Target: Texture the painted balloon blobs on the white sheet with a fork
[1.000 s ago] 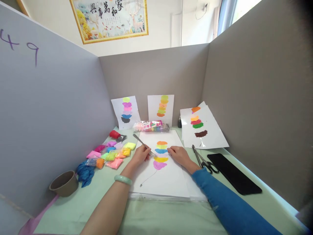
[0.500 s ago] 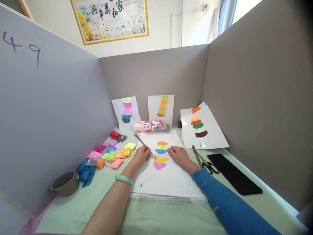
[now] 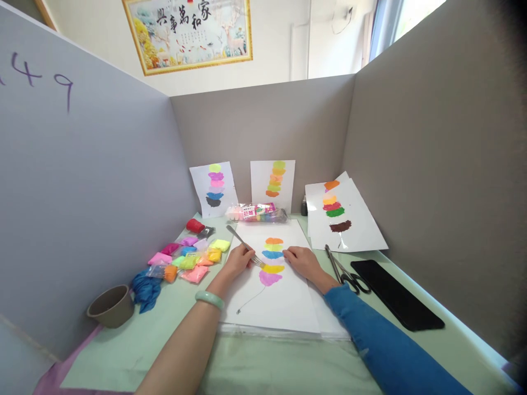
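In the head view a white sheet of paper (image 3: 296, 299) lies on the table with a column of flat coloured clay patches. My left hand (image 3: 239, 261) is closed around a metal fork (image 3: 244, 241), its handle slanting up to the left and its tines at the left end of the yellow patch (image 3: 274, 269). Below that is a purple patch (image 3: 270, 278) with a thin drawn line trailing down-left. My right hand (image 3: 303, 261) rests on the paper with curled fingers, fingertips beside the blue patch (image 3: 272, 254); I see nothing in it. Orange and lime patches sit higher up.
Several small clay packets (image 3: 190, 261) lie at left, near a blue cloth-like bundle (image 3: 146, 291) and a brown pot (image 3: 111, 307). Scissors (image 3: 349, 281) and a black phone-like slab (image 3: 397, 295) lie at right. Painted-looking sheets (image 3: 349, 219) and a clay pack (image 3: 257, 213) stand behind; grey partitions surround the table.
The whole view has shifted very slightly to the right in the picture. The hands and the fork keep nearly the same place on the paper.
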Available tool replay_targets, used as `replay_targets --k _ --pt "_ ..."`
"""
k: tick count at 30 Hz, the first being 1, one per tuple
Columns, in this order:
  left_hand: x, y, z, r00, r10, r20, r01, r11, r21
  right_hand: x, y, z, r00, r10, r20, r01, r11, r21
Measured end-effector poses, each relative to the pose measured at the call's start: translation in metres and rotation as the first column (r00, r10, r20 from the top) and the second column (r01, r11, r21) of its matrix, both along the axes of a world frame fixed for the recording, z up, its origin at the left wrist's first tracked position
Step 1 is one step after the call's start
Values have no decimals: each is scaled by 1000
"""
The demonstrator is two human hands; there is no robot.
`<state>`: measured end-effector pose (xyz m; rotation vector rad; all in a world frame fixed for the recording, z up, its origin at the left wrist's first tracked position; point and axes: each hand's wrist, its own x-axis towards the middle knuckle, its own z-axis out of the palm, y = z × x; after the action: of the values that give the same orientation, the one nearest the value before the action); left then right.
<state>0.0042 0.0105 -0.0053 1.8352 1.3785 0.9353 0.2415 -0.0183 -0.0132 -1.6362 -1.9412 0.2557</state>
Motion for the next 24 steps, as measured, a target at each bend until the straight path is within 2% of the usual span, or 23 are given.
replay_targets --k 8,15,24 --pt "1 0 0 999 -9 -46 11 1000 28 0 -1 0 1000 3 4 -3 1000 2" --pt "-2 -4 6 1000 -5 25 6 998 -58 1 1 -1 1000 6 -1 -6 1000 -7" --pt "-2 -4 9 1000 14 -20 -14 1000 -8 1 1 -2 1000 10 -3 -10 1000 1"
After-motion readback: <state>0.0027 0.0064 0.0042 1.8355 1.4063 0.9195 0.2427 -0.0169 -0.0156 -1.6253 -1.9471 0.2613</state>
